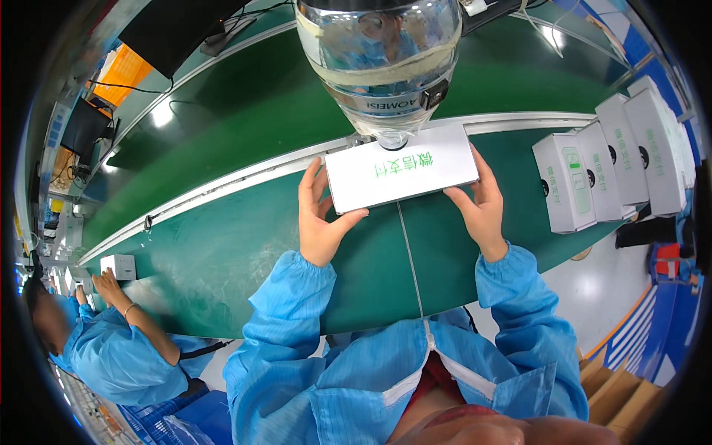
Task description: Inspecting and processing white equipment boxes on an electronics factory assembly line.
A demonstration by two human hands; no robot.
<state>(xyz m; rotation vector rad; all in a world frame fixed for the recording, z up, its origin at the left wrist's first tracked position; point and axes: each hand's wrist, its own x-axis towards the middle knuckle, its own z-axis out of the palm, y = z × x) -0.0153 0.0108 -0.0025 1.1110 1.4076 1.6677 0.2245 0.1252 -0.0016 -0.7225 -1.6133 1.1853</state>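
Observation:
A long white box (363, 182) with green print on its top is held between my two hands, just under the taped silver machine head (382, 74). My left hand (320, 219) grips the box's left end, thumb along its near edge. At the opposite end my right hand (480, 206) clasps it in the same way, thumb toward the near corner. The lower tip of the machine touches or nearly touches the far edge of the box; I cannot tell which. Both forearms, in blue sleeves, reach over the green tabletop (371, 267).
Several similar white boxes (567, 185) stand on the table's right end. Beyond a pale rail (215, 199) runs a green conveyor surface (245, 111). A co-worker in blue (126, 348) handles a small white box (119, 267) at the far left. Dark monitors (174, 37) stand at the back left.

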